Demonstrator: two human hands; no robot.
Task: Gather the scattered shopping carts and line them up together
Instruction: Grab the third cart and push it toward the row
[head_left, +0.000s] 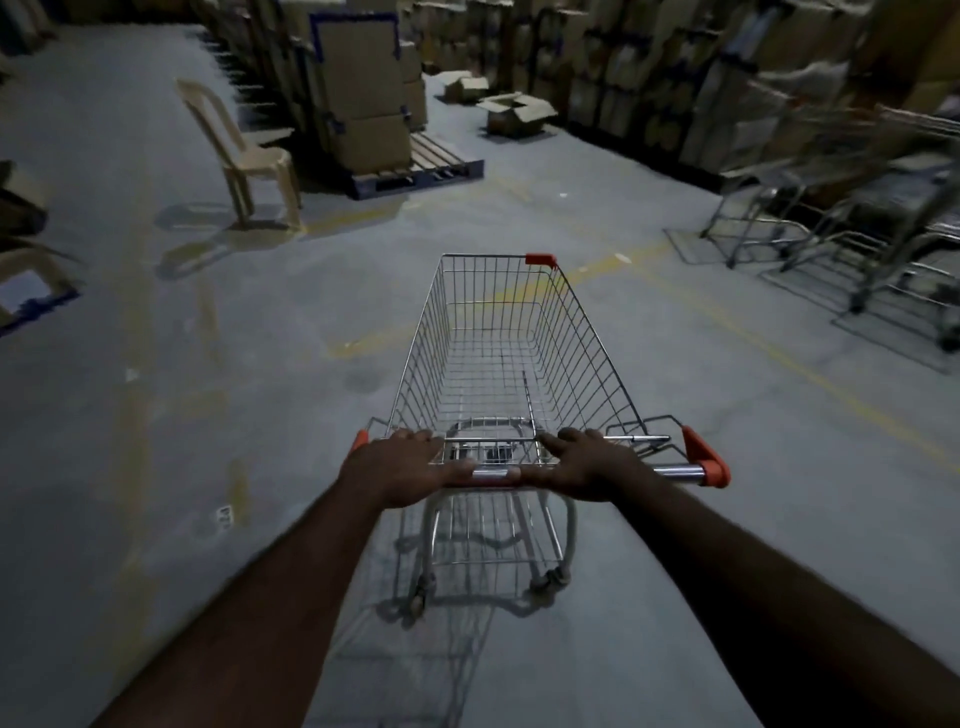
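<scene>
Left grip (405, 467) & right grip (587, 467) both clamped on handle (675, 472) of empty cart (498, 338) just ahead, parked carts (857, 234) well off fwd-right: risk of clipping that row if pushed unevenly or turned late.

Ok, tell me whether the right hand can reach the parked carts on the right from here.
Probably not. The right hand grips the cart handle, and the parked carts stand well off across open floor. Nothing blocks the way; they look beyond arm's reach.
</scene>
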